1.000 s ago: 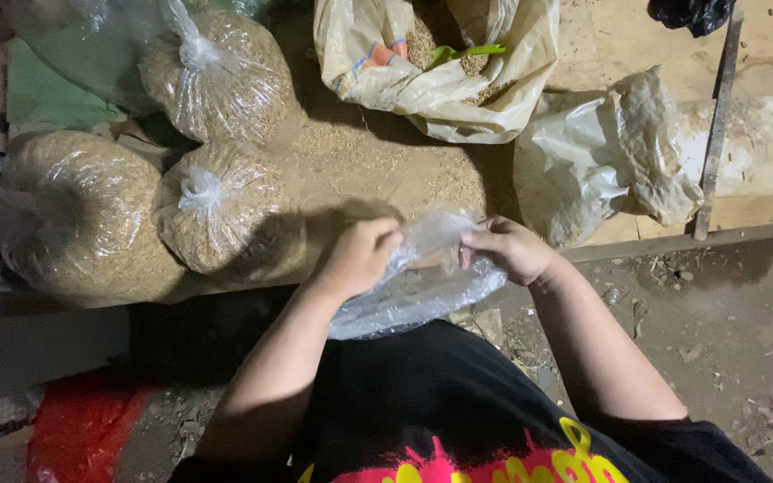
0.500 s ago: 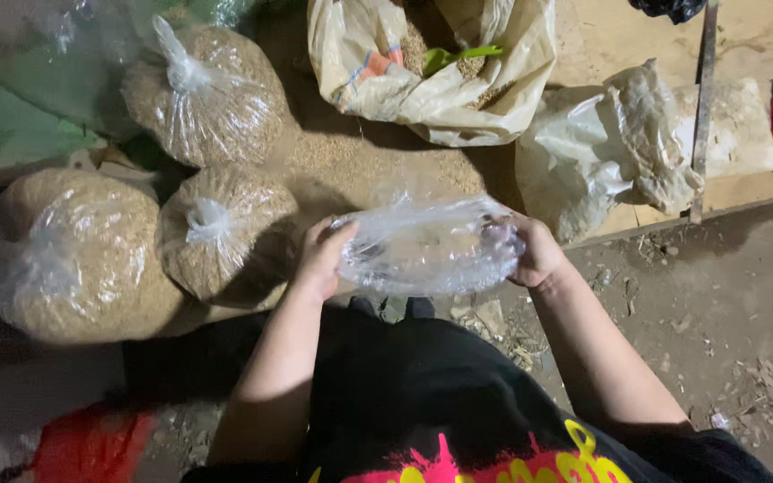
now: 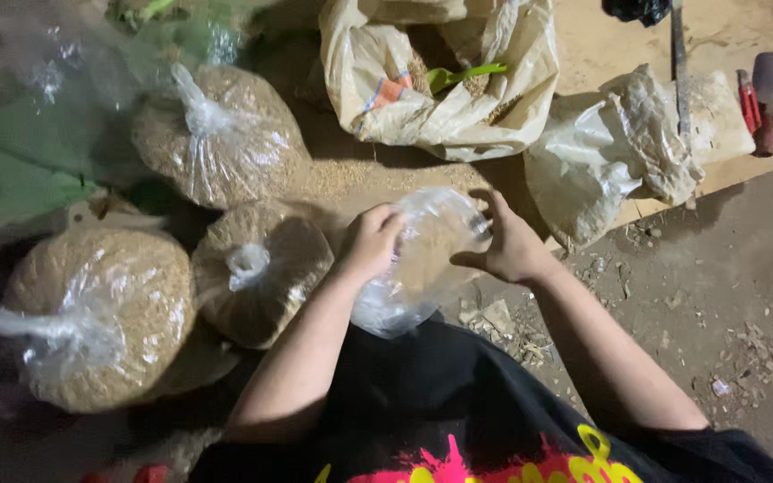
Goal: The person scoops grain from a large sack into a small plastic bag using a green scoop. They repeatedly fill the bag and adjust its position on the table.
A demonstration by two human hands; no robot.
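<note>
We hold a clear plastic bag [image 3: 422, 259] between both hands at the centre of the frame, just below the open woven sack [image 3: 440, 80]. The left hand [image 3: 370, 240] clamps the bag's left side with curled fingers; the right hand [image 3: 505, 246] presses its right side, fingers spread over the upper edge. The hands stand apart, with the bag spanning the gap. The bag's long axis runs from upper right to lower left, its loose lower end hanging toward the black shirt [image 3: 458, 402]. Both hands are in contact, so neither is nearer.

Materials: the bag is thin, glossy, crinkled film, partly filled with a pale tan granular material. Three tied bags of the same fill lie left of the hands: one at upper left [image 3: 221, 134], one just beside the left forearm [image 3: 257, 268], and a larger one at lower left [image 3: 91, 313]. All are rounded and taut, with knotted necks. A crumpled empty sack [image 3: 610, 152] lies at the right, on the sandy floor [image 3: 726, 268]. A green scoop [image 3: 462, 74] rests inside the woven sack.
</note>
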